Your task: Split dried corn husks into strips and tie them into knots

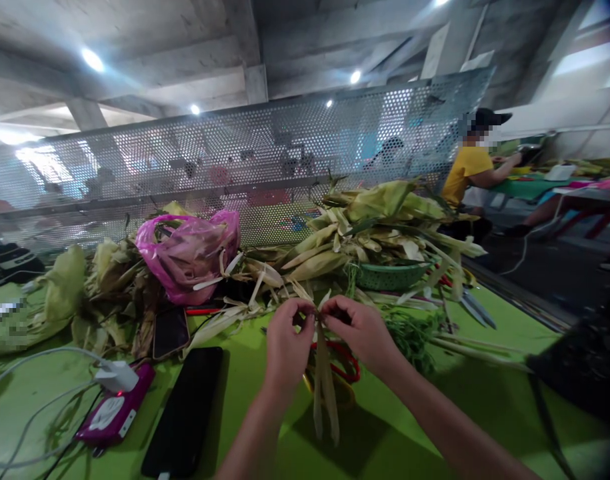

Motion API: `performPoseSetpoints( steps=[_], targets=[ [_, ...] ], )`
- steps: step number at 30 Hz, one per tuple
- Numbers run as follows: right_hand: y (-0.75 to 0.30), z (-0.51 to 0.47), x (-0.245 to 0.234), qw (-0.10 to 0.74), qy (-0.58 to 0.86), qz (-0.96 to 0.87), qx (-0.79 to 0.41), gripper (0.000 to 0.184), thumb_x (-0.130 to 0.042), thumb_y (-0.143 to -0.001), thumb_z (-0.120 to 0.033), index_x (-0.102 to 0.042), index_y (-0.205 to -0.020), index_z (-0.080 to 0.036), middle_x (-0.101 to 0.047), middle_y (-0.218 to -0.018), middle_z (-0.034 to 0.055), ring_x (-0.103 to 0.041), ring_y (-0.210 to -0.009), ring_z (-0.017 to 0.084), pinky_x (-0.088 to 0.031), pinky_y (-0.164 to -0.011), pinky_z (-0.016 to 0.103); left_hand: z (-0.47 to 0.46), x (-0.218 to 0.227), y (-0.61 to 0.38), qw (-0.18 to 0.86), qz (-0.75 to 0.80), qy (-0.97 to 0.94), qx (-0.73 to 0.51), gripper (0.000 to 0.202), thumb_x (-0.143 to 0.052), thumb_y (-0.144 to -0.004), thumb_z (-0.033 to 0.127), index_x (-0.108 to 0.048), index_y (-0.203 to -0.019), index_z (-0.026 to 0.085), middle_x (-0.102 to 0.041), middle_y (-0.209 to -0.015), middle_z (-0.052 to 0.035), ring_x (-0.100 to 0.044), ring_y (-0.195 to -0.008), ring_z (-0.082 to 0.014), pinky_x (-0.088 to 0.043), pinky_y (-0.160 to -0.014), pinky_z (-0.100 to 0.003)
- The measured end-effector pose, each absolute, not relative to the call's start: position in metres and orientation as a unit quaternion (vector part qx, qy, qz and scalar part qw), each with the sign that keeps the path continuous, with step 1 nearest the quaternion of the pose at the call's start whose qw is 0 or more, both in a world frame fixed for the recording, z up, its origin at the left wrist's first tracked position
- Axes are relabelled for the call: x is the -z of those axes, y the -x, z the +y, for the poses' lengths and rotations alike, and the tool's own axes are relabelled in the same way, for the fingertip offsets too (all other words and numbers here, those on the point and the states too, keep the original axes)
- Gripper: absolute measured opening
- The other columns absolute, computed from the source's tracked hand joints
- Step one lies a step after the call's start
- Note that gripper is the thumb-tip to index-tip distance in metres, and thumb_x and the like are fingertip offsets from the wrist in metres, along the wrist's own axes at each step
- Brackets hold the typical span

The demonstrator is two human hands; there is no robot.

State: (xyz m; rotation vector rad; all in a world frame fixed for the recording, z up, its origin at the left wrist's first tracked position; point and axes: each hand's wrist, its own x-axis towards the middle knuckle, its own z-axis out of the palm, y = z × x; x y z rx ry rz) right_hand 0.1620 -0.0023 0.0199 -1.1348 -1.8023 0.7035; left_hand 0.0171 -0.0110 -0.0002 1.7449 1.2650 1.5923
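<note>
Between my two hands is a corn husk [325, 387], its pale strips hanging down over the table and a few short ends sticking up above my fingers. My left hand [289, 340] pinches it near the top with thumb and forefinger. Close beside it, my right hand [361, 330] pinches the same spot from the right. My fingers partly hide where the strips meet. Behind the hanging strips lie red scissor handles [353, 365] and a yellow handle [345, 395], partly covered. A tangle of green string [409, 340] rests right of my right hand.
A green basket [392, 277] bears a heap of corn husks [375, 220]. A pink plastic bag [185, 260] of husks stands left. Nearer are a black phone [185, 413], a purple power strip [117, 410] and cables. Metal blades [477, 310] lie right. A person [469, 167] sits beyond.
</note>
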Motion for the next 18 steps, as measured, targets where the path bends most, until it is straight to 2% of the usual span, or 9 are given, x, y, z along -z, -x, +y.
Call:
performPoseSetpoints(
  steps=[4,10,15,18],
  targets=[
    [-0.1620,-0.0023,-0.0198,0.429,0.455,-0.722,-0.296,0.007,-0.054,-0.078,-0.023,-0.059,-0.073,-0.020,-0.056,-0.063,-0.0028,-0.049,-0.060,0.014,-0.039,-0.056,0.024,-0.0119,-0.0018,-0.0155,0.226,0.450,-0.651,-0.568,0.024,-0.053,-0.079,0.009,-0.068,-0.092,0.022,-0.067,-0.090,-0.0048,-0.059,-0.083,-0.0176,-0.043,-0.071,-0.027],
    [-0.1635,-0.0038,-0.0236,0.431,0.452,-0.731,-0.274,0.007,-0.054,-0.080,-0.022,-0.059,-0.076,-0.020,-0.057,-0.065,-0.0025,-0.050,-0.059,0.013,-0.039,-0.056,0.023,-0.0094,0.0004,-0.0140,0.236,0.473,-0.647,-0.549,0.014,-0.056,-0.079,0.013,-0.068,-0.084,0.019,-0.066,-0.085,-0.0050,-0.059,-0.079,-0.0177,-0.043,-0.070,-0.028],
    [-0.1653,-0.0046,-0.0253,0.432,0.457,-0.734,-0.257,0.007,-0.054,-0.081,-0.022,-0.059,-0.076,-0.020,-0.056,-0.065,-0.0032,-0.051,-0.060,0.013,-0.039,-0.057,0.023,-0.0056,0.0030,-0.0129,0.298,0.472,-0.635,-0.534,0.009,-0.058,-0.080,0.022,-0.066,-0.081,0.018,-0.065,-0.084,-0.0046,-0.057,-0.078,-0.0166,-0.041,-0.068,-0.026],
    [-0.1664,-0.0034,-0.0237,0.436,0.459,-0.728,-0.263,0.007,-0.054,-0.082,-0.023,-0.058,-0.076,-0.020,-0.055,-0.065,-0.0037,-0.050,-0.060,0.013,-0.037,-0.056,0.023,-0.0043,0.0036,-0.0123,0.381,0.451,-0.611,-0.527,0.013,-0.059,-0.080,0.028,-0.064,-0.078,0.016,-0.061,-0.076,-0.0024,-0.053,-0.072,-0.0145,-0.040,-0.065,-0.024]
  ],
)
